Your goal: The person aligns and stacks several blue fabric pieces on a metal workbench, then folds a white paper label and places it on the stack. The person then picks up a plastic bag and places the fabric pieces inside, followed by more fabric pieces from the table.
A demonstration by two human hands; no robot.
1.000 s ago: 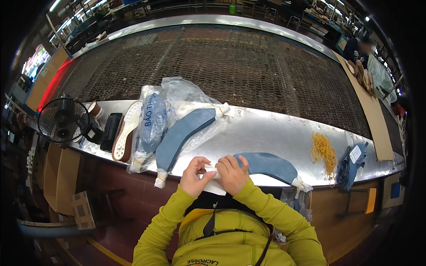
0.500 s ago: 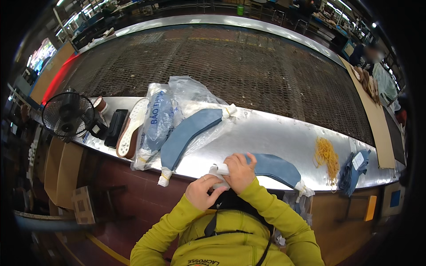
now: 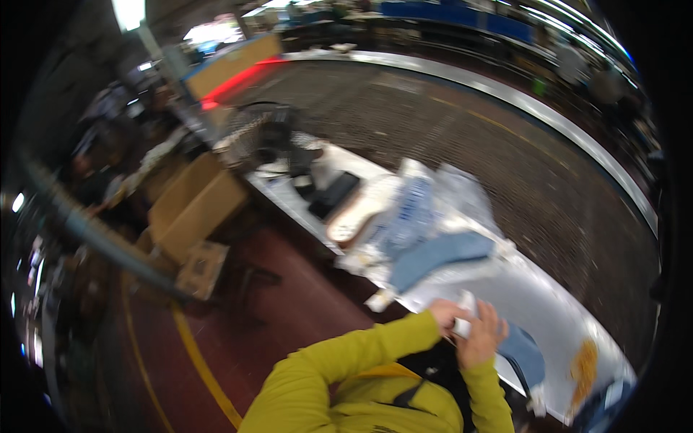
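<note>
Close in front of my body, my left hand [image 3: 443, 316] and my right hand [image 3: 479, 338] meet with fingers closed around a white paper-like wrap [image 3: 463, 317]. A curved blue piece [image 3: 525, 351] comes out to the right from behind my right hand; its hand-side end is hidden, and its far end is wrapped in white. Beyond my hands lies a second curved blue piece [image 3: 440, 258] with both ends wrapped in white. It rests partly on a clear plastic bag [image 3: 411, 209] with blue print. The picture is smeared by motion.
On the metal table [image 3: 462, 278] stand a black fan [image 3: 271, 133], a black case [image 3: 336, 193] and a white-and-brown shoe sole [image 3: 364, 209]. A yellow rubber-band heap [image 3: 583, 368] and a dark blue bundle [image 3: 606, 404] lie at right. A cardboard box [image 3: 195, 206] stands left, past the table end.
My view has swung to the left, so the table now slants down to the right and more floor shows. Both hands still hold the white wrap.
</note>
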